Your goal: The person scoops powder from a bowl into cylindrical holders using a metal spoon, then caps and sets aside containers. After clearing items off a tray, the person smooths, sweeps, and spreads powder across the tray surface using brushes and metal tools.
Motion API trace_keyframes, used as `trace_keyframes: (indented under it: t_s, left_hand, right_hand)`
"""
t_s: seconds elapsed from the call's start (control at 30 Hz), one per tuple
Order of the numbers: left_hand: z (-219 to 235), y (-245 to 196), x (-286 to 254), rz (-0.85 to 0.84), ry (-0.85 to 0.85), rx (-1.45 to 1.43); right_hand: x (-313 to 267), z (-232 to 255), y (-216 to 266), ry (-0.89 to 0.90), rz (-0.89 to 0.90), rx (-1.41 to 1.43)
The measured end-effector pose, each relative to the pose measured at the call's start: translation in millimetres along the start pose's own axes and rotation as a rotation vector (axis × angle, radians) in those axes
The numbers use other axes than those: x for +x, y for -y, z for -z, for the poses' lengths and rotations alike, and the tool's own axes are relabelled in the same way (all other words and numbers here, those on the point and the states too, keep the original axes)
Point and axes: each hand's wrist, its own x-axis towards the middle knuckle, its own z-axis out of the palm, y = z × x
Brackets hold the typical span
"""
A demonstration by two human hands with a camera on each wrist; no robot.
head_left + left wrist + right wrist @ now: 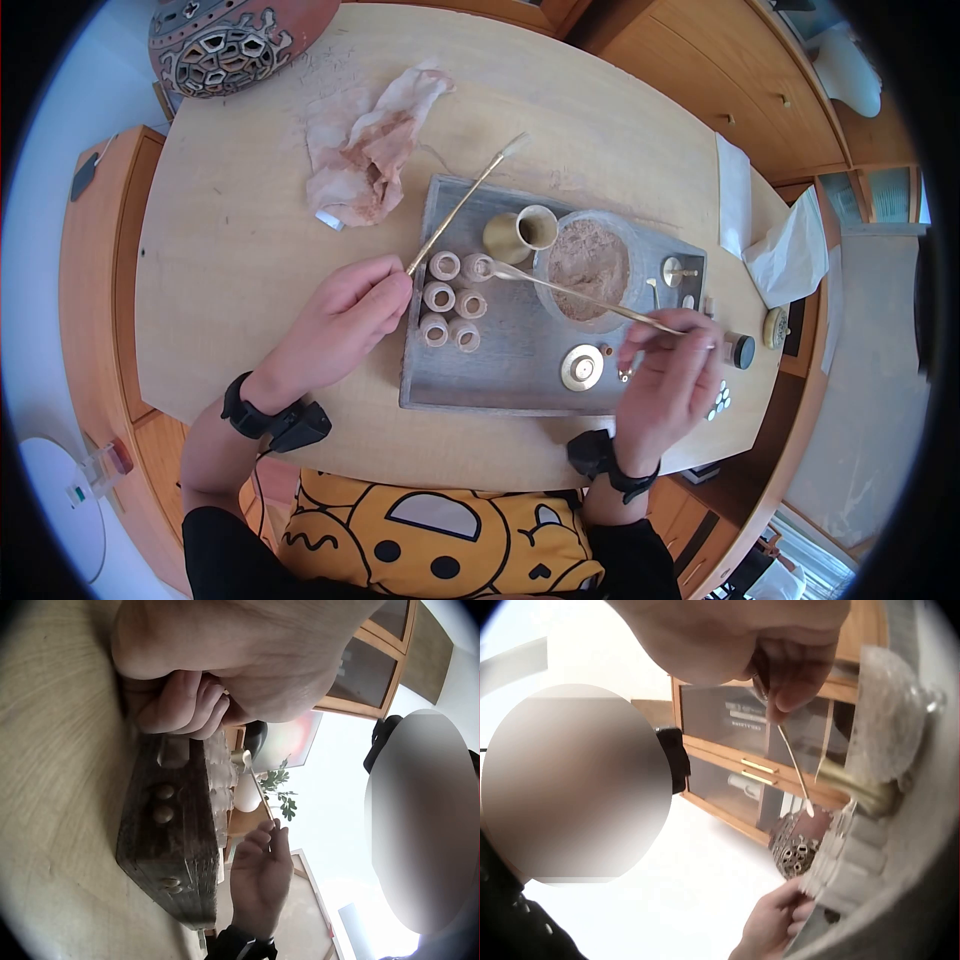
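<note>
My left hand (pixel 345 312) grips a thin gold-handled brush (pixel 456 212) with a pale tip, pointing up and away over the left edge of the grey tray (pixel 510 385). Between its fingers my right hand (pixel 680 375) pinches a slender gold spoon (pixel 590 298). The spoon's flat end is right at the mouth of a small glass jar (pixel 478 268), the back right one of several in two rows. These jars (pixel 439 297) hold brownish powder. Behind the spoon's shaft stands a clear bowl (pixel 628 232) of the same-coloured powder (pixel 588 252). A brass vase (pixel 503 238) stands beside the bowl.
A round brass lid (pixel 582 368) and a small brass piece (pixel 673 271) lie on the tray. A stained crumpled tissue (pixel 375 150) lies behind it. An openwork reddish pot (pixel 235 50) is at the far left, a dark-capped jar (pixel 740 350) at the right.
</note>
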Motion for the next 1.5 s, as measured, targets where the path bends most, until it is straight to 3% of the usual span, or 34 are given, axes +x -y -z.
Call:
trace_keyframes:
  t_s: [0.03, 0.13, 0.23, 0.5, 0.7, 0.8, 1.03, 1.5]
  left_hand:
    - [0, 0, 0, -0.005, 0.002, 0.0]
    - [1, 2, 0, -0.017, 0.003, -0.008]
    - [1, -1, -1, 0.045, -0.001, -0.05]
    - [-1, -3, -1, 0.072, -0.011, -0.049]
    - [-2, -6, -2, 0.071, -0.028, -0.025]
    - [-2, -6, -2, 0.065, -0.033, -0.013]
    - [0, -4, -2, 0.057, -0.022, -0.012]
    - [1, -1, -1, 0.026, 0.014, -0.046]
  right_hand:
    - [4, 7, 0, 0.001, 0.001, 0.0]
    - [17, 20, -1, -0.222, 0.009, -0.267]
    - [22, 19, -2, -0.201, -0.044, -0.398]
    - [24, 19, -4, -0.169, -0.211, -0.236]
    - [22, 23, -4, -0.201, -0.234, -0.086]
    - [18, 18, -3, -0.132, -0.242, 0.045]
    - [-2, -9, -3, 0.07, -0.244, 0.027]
    - [-9, -12, 1, 0.163, -0.141, -0.022]
